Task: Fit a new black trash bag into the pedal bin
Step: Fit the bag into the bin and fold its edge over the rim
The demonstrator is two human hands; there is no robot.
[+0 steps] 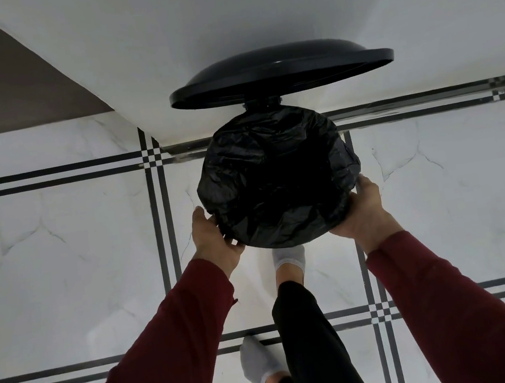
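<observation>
The bag (278,184) drapes over the bin's whole rim, so the bin body beneath it is hidden. The pedal lies out of sight under the bag's near edge, where a socked foot (288,259) disappears. The fingers of both hands (215,238) (363,207) curl under the bag's sides, tips unseen. The lid's (279,69) underside cannot be seen.

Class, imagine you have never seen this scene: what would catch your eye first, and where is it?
First, the black bag at centre, stretched over the bin's mouth, with the dark lid raised above it against the white wall. Next, the left hand and right hand at either side of the bag's near edge. Below, a grey-socked foot reaches under the bin.
</observation>
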